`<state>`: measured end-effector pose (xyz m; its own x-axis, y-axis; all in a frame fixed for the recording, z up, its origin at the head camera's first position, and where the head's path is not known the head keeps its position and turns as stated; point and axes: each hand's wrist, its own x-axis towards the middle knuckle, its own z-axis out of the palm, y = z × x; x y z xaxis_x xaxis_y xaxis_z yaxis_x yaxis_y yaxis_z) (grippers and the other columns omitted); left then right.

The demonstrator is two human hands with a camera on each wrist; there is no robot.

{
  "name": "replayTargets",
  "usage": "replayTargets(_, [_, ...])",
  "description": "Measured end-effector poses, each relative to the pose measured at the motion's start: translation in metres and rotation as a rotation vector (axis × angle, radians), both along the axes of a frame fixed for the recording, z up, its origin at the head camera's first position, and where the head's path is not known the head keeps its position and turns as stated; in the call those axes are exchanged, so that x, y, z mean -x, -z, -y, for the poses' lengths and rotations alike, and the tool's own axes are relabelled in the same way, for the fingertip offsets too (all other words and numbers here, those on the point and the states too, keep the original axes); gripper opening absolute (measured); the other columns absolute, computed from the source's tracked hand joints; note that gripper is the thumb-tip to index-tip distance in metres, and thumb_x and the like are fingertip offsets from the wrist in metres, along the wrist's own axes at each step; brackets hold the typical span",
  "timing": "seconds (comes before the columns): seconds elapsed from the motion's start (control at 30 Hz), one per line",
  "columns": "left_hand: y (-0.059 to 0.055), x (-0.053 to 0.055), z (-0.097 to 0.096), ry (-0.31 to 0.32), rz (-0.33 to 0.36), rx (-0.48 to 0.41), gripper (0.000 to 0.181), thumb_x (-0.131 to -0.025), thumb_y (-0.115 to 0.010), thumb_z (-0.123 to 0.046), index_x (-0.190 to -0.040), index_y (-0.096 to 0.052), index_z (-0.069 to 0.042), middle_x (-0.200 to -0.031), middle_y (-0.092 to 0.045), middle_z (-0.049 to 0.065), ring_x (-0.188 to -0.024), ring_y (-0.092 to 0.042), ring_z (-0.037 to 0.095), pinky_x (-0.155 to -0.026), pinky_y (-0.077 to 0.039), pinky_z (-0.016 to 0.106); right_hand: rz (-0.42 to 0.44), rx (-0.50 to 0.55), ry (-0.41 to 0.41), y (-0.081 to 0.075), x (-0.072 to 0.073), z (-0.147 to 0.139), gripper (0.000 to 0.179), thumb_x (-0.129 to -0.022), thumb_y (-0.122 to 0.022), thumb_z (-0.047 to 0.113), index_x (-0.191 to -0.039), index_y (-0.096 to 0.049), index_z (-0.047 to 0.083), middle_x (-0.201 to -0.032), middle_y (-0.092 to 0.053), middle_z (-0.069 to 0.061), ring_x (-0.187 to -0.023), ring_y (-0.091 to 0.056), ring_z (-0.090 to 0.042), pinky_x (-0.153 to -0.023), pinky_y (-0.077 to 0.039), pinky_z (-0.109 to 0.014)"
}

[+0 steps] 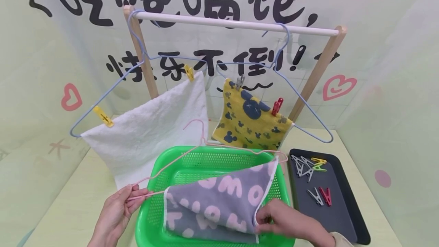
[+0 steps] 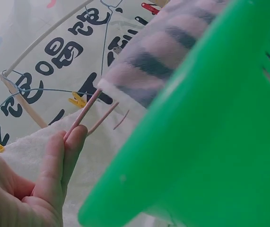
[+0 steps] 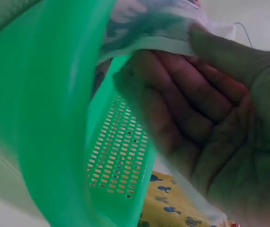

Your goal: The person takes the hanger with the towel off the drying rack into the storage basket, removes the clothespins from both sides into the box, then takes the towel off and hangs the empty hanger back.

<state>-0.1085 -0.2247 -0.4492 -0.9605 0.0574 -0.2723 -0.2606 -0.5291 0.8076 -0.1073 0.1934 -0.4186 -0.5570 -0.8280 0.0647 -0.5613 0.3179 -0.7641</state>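
Observation:
My left hand (image 1: 116, 210) pinches the left end of a pink wire hanger (image 1: 202, 134), tilted above the green basket (image 1: 282, 186). Over the hanger's lower bar hangs a grey-purple towel (image 1: 219, 206) with pink letters and white edging. At the towel's lower right edge is my right hand (image 1: 286, 218); in the right wrist view its thumb and fingers (image 3: 172, 85) pinch the white border. The left wrist view shows the two pink wires (image 2: 85, 111) at my left fingertips, with the basket wall (image 2: 182, 156) covering much of that view.
Behind stands a rack with a white rod (image 1: 223, 24). On it, blue hangers (image 1: 103, 96) carry a white towel (image 1: 154, 125) and a yellow patterned towel (image 1: 247, 121), both clipped with clothespins. At right, a dark tray (image 1: 337, 197) holds several clothespins (image 1: 306, 165).

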Motion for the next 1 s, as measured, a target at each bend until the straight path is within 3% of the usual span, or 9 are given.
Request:
replayTargets(0.1, [0.0, 0.0, 0.0, -0.008, 0.006, 0.006, 0.025, -0.102, -0.04, -0.018, -0.091, -0.058, -0.005, -0.084, -0.072, 0.009, -0.081, -0.07, 0.017, -0.075, -0.056, 0.02, -0.012, -0.022, -0.029, 0.004, 0.0, 0.0, 0.029, -0.088, -0.066, 0.017, -0.063, -0.052, 0.013, -0.056, -0.038, 0.012, -0.057, -0.03, 0.011, -0.051, -0.031, -0.002])
replayTargets(0.2, [-0.001, -0.001, 0.001, -0.01, 0.02, 0.04, 0.025, -0.102, -0.039, -0.019, -0.091, -0.057, -0.005, -0.084, -0.072, 0.008, -0.082, -0.069, 0.015, -0.075, -0.056, 0.02, 0.025, -0.052, 0.046, 0.006, 0.001, 0.0, 0.028, -0.087, -0.067, 0.018, -0.063, -0.055, 0.011, -0.056, -0.042, 0.013, -0.055, -0.032, 0.011, -0.048, -0.031, -0.003])
replayTargets(0.3, [-0.001, -0.001, 0.001, -0.012, 0.027, 0.075, 0.025, -0.103, -0.039, -0.019, -0.091, -0.057, -0.006, -0.084, -0.072, 0.008, -0.081, -0.069, 0.014, -0.075, -0.056, 0.02, 0.127, -0.051, 0.254, 0.004, 0.003, 0.0, 0.022, -0.086, -0.069, 0.02, -0.081, -0.064, -0.001, -0.063, -0.059, 0.007, -0.057, -0.048, 0.006, -0.051, -0.044, -0.01])
replayTargets(0.43, [-0.001, -0.002, 0.002, -0.005, 0.0, 0.057, 0.025, -0.102, -0.04, -0.018, -0.091, -0.058, -0.005, -0.084, -0.072, 0.01, -0.081, -0.07, 0.016, -0.075, -0.056, 0.021, 0.225, 0.042, 0.644, -0.003, 0.007, -0.001, 0.05, -0.084, -0.071, 0.017, -0.12, -0.051, -0.012, -0.089, -0.069, -0.014, -0.077, -0.066, -0.015, -0.066, -0.056, -0.021])
replayTargets(0.53, [-0.001, -0.003, 0.001, 0.002, -0.026, 0.025, 0.025, -0.102, -0.041, -0.017, -0.091, -0.059, -0.004, -0.084, -0.071, 0.011, -0.081, -0.07, 0.017, -0.075, -0.056, 0.022, 0.261, 0.141, 0.846, -0.008, 0.01, 0.0, 0.042, -0.085, -0.07, 0.014, -0.118, -0.055, -0.007, -0.096, -0.068, -0.015, -0.084, -0.065, -0.017, -0.07, -0.055, -0.022])
replayTargets(0.6, [-0.001, -0.003, 0.001, 0.003, -0.033, 0.013, 0.025, -0.102, -0.041, -0.016, -0.09, -0.06, -0.004, -0.083, -0.071, 0.011, -0.08, -0.07, 0.018, -0.075, -0.056, 0.022, 0.277, 0.202, 0.91, -0.01, 0.01, 0.002, 0.028, -0.086, -0.069, 0.012, -0.106, -0.063, -0.005, -0.092, -0.068, -0.013, -0.08, -0.062, -0.012, -0.068, -0.053, -0.021])
replayTargets(0.67, [-0.001, -0.003, 0.001, 0.003, -0.033, 0.007, 0.025, -0.102, -0.042, -0.017, -0.09, -0.06, -0.004, -0.083, -0.071, 0.011, -0.08, -0.07, 0.018, -0.075, -0.056, 0.022, 0.294, 0.232, 0.924, -0.01, 0.01, 0.002, 0.021, -0.087, -0.068, 0.011, -0.099, -0.067, -0.005, -0.089, -0.069, -0.01, -0.074, -0.058, -0.007, -0.064, -0.05, -0.019])
replayTargets(0.77, [-0.001, -0.002, 0.001, -0.003, -0.036, 0.009, 0.025, -0.102, -0.042, -0.017, -0.09, -0.06, -0.005, -0.083, -0.071, 0.01, -0.08, -0.07, 0.017, -0.074, -0.056, 0.021, 0.273, 0.238, 0.849, -0.008, 0.009, 0.001, 0.016, -0.086, -0.067, 0.009, -0.09, -0.069, -0.007, -0.084, -0.069, -0.011, -0.064, -0.052, -0.002, -0.057, -0.047, -0.018])
replayTargets(1.0, [0.0, -0.002, 0.001, -0.027, -0.053, 0.025, 0.025, -0.101, -0.042, -0.018, -0.089, -0.06, -0.006, -0.083, -0.072, 0.009, -0.079, -0.07, 0.017, -0.073, -0.056, 0.021, 0.143, 0.124, 0.512, -0.003, 0.003, -0.005, 0.013, -0.085, -0.07, 0.012, -0.079, -0.07, 0.001, -0.074, -0.067, 0.002, -0.065, -0.05, 0.003, -0.053, -0.046, -0.018])
